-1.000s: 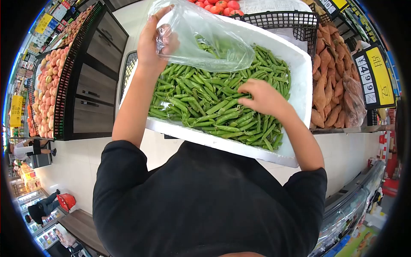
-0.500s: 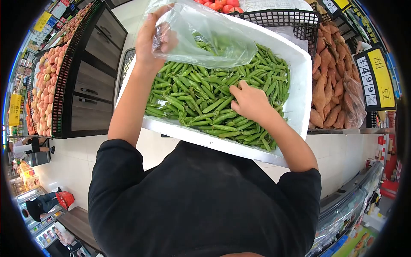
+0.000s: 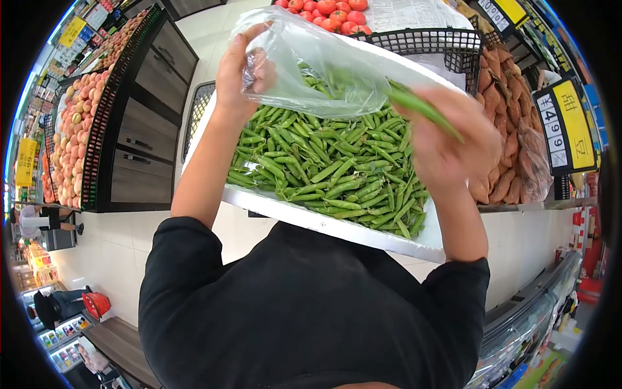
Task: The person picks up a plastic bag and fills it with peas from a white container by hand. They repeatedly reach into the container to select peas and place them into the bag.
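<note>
My left hand (image 3: 247, 68) grips a clear plastic bag (image 3: 311, 71) near its left end, and some green pods show inside it. The bag hangs above a white foam box (image 3: 337, 235) filled with green pea pods (image 3: 324, 165). Blurred by motion, my right hand (image 3: 457, 133) is raised over the box's right side with a pea pod (image 3: 424, 110) held in its fingers. That pod's far tip is close to the right end of the bag.
Tomatoes (image 3: 330, 13) lie beyond the box, beside a black plastic basket (image 3: 421, 42). Sweet potatoes (image 3: 502, 117) and a yellow price sign (image 3: 567, 126) are at the right. Peaches (image 3: 78, 136) fill a dark stand at the left. A person with a red basket (image 3: 96, 305) is far left.
My right hand has lifted from the pile and moved right and up with a pea pod. My left hand still holds the bag, shifted slightly right and down in view.
</note>
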Demonstrator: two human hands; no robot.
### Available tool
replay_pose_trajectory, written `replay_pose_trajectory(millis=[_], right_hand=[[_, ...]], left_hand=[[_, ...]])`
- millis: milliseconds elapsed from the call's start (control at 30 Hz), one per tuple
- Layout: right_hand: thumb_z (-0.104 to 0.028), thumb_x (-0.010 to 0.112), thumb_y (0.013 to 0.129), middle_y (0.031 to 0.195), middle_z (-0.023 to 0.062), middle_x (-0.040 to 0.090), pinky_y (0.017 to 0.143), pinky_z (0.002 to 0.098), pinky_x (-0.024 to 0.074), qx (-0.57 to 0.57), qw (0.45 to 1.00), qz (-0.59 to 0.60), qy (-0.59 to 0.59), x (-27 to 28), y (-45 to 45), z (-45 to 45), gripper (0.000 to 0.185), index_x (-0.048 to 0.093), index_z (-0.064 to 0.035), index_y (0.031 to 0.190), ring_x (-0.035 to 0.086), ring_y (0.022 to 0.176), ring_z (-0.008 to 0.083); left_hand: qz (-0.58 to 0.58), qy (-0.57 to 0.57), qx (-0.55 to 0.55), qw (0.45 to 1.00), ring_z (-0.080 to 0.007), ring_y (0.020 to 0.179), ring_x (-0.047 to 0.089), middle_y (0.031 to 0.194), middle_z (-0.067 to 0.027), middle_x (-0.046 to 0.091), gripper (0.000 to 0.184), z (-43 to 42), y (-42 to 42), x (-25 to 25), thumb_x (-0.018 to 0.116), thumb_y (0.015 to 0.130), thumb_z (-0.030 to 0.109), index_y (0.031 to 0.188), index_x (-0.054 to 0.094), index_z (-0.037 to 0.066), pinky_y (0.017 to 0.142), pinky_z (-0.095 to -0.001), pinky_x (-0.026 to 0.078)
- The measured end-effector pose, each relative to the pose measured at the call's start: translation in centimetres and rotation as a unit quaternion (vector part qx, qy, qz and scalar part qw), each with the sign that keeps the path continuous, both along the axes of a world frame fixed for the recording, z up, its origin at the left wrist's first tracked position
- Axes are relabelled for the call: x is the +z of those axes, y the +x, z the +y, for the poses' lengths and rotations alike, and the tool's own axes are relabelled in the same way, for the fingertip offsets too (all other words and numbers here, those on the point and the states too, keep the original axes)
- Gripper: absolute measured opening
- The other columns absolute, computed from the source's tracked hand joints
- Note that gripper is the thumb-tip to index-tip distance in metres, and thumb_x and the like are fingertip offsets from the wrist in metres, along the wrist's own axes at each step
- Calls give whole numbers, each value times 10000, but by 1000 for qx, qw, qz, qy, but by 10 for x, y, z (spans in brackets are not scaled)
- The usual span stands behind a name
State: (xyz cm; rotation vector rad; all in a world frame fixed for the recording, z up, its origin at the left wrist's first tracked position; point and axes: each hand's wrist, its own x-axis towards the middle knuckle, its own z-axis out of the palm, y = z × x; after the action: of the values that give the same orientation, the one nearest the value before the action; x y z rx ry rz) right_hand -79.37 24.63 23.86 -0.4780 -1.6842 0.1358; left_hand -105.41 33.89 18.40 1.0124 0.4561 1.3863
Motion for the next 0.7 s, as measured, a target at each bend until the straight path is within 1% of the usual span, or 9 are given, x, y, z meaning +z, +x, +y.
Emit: replay_pose_trajectory(millis=[33, 67, 100, 167, 267, 367, 433, 533, 700], right_hand=[[-27, 717, 824, 901, 115, 666, 669, 307, 549, -48, 992, -72, -91, -6, 0, 11, 272, 567, -38, 1050, 685, 794, 187], [-72, 719, 814, 838, 89, 652, 654, 334, 544, -66, 971, -44, -226, -15, -5, 17, 238, 611, -37, 1023, 672, 743, 205], [-72, 719, 814, 838, 89, 652, 654, 334, 544, -70, 970, -41, -228, -27, 1, 12, 238, 611, -37, 1023, 672, 743, 205], [-28, 704, 791, 978, 108, 640, 752, 311, 529, -5, 944, -302, -133, -50, 16, 10, 247, 632, -21, 1026, 648, 828, 228], [-82, 720, 754, 1026, 82, 599, 830, 378, 494, 54, 866, -455, -198, -91, 12, -7, 208, 687, -82, 959, 570, 977, 265], [-74, 709, 754, 1054, 77, 597, 839, 368, 484, 42, 846, -496, -189, -132, 16, -15, 216, 692, -91, 969, 559, 977, 259], [-102, 717, 753, 993, 64, 594, 822, 360, 474, 33, 856, -487, -169, -133, 13, -15, 208, 693, -96, 959, 555, 945, 251], [-164, 743, 742, 875, 46, 566, 791, 368, 458, 1, 813, -550, -190, -135, 11, -12, 212, 669, -94, 928, 546, 897, 249], [-178, 743, 762, 848, 67, 561, 752, 379, 463, 6, 805, -541, -244, -138, 13, -15, 216, 651, -78, 930, 556, 844, 265]], left_hand=[[4, 7, 2, 1000, -70, 432, 352, 594, 36, 458, 505, 0, 0, -1, 373, 1030, 420, 1342, 453, 31, 440, -220, 299], [5, 6, -3, 1000, -70, 432, 352, 594, 36, 458, 505, -2, 0, -2, 373, 1030, 420, 1342, 453, 31, 440, -220, 299], [5, 1, -6, 1000, -68, 434, 351, 595, 36, 456, 502, -4, 0, -3, 372, 1031, 419, 1343, 451, 33, 439, -218, 300], [-2, 3, 1, 1000, -66, 439, 350, 597, 36, 453, 497, -1, -3, 1, 369, 1032, 416, 1345, 448, 38, 436, -215, 304], [1, -1, 10, 1000, -68, 442, 347, 612, 34, 459, 489, -2, -2, 1, 354, 1037, 404, 1339, 452, 32, 442, -215, 293], [9, 8, 5, 1000, -69, 446, 348, 615, 33, 459, 489, -5, 1, 6, 343, 1041, 398, 1341, 448, 26, 459, -225, 305], [23, 4, 3, 1000, -68, 448, 350, 614, 33, 457, 491, -6, -1, 6, 339, 1042, 395, 1344, 444, 23, 468, -232, 314], [12, 10, 0, 1000, -70, 450, 352, 612, 37, 448, 494, -3, -1, 2, 343, 1041, 393, 1352, 438, 20, 480, -238, 324], [14, -15, 27, 999, -72, 461, 351, 607, 48, 443, 477, -6, 1, 8, 349, 1040, 386, 1335, 457, 28, 485, -241, 321]])
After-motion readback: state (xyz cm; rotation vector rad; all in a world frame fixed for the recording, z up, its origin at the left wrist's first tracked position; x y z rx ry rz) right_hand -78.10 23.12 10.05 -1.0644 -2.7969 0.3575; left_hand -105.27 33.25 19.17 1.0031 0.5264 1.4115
